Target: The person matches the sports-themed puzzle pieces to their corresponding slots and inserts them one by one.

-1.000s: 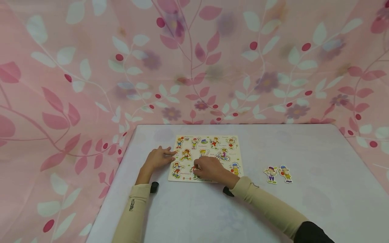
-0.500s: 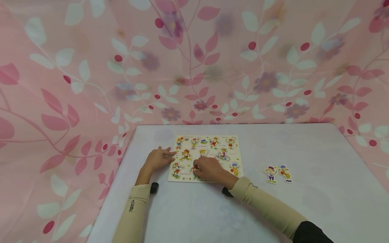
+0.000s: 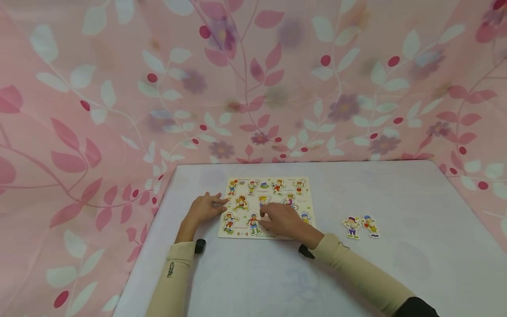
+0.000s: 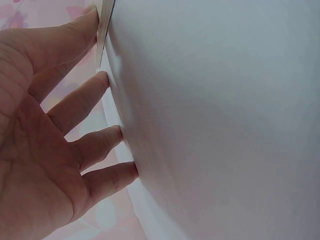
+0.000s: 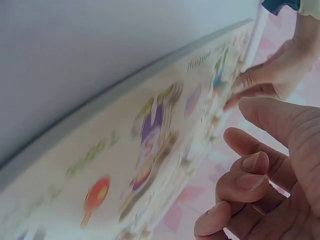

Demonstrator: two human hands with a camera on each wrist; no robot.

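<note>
A wooden picture puzzle board [image 3: 225, 234] with figures of sporty children lies on the white-covered table. At its left edge my left hand [image 3: 204, 208] rests with spread fingers; in the left wrist view the thumb [image 4: 82, 37] touches the board's edge. My right hand [image 3: 283, 219] is over the board's right half, fingers loosely bent and holding nothing. Just left of it, a roller-skating figure piece [image 3: 254, 223] lies in the bottom row. The right wrist view shows the right fingers [image 5: 250, 185] apart from the board. Some of the middle and bottom rows is hidden beneath this hand.
Two loose figure pieces lie side by side right of the board: one with a purple cap [image 3: 351, 227], one with a blue cap [image 3: 370, 226]. A pink floral cloth [image 3: 253, 88] hangs behind the table's far edge.
My right hand has moved slightly right, off the roller-skating piece, which now shows, and its fingers have loosened. The left hand stays at the board's edge.
</note>
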